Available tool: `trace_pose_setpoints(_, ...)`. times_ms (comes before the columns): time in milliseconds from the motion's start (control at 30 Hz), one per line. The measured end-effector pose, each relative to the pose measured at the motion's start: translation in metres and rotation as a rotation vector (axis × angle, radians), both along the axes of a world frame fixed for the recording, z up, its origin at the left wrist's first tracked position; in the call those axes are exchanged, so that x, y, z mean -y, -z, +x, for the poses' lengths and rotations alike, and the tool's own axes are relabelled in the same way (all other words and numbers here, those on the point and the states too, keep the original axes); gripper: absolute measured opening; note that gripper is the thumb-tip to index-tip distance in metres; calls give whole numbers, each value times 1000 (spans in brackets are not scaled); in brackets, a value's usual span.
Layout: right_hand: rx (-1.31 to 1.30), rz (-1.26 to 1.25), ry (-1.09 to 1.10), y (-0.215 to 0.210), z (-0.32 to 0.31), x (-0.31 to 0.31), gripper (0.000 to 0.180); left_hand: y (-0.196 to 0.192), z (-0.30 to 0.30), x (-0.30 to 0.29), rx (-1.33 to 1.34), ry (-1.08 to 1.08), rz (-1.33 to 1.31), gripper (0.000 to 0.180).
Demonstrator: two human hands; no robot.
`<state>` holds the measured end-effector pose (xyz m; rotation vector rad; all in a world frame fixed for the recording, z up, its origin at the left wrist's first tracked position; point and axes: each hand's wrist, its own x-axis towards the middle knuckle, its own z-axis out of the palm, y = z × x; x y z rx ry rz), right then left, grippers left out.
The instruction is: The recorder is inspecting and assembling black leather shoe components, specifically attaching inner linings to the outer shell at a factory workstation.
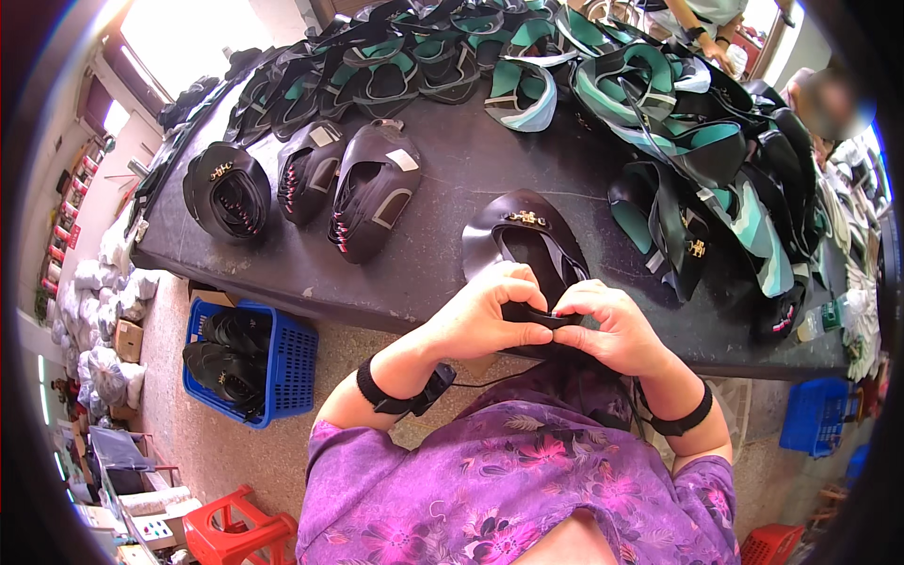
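Observation:
A black shoe upper (524,235) with a small gold buckle lies at the near edge of the dark worktable (443,169). My left hand (490,315) and my right hand (607,325) both pinch its rear end, fingers curled over the black leather and thumbs nearly touching. A black band circles each wrist. Three finished black uppers (311,184) with pink stitching lie in a row at the table's left.
A big heap of black and teal uppers (678,113) covers the back and right of the table. A blue basket (247,363) with black uppers stands on the floor at left, red stools (235,532) below. Another person (829,99) sits at far right.

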<state>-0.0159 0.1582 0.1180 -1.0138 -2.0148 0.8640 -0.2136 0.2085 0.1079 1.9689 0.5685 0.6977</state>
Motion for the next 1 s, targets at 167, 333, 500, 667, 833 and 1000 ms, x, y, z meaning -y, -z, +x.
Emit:
trace_pose_setpoints(167, 2, 47, -1, 8, -1, -1, 19, -1, -1, -2, -62, 22, 103, 24)
trace_pose_setpoints(333, 119, 192, 21, 13, -5, -5, 19, -2, -3, -6, -156, 22, 359, 24)
trace_pose_setpoints(500, 173, 109, 30, 15, -8, -3, 23, -7, -2, -8, -313, 155, 451, 25)
trace_pose_setpoints(667, 185, 268, 116, 8, -1, -4, 32, 1, 1, -7, -339, 262, 484, 23)
trace_pose_setpoints(833, 17, 71, 266, 17, 32, 8, 22, 5, -13, -2, -354, 244, 370, 20)
trace_pose_setpoints(1000, -391, -865, 77, 66, 37, 24, 19, 5, -11, 5, -333, 149, 349, 21)
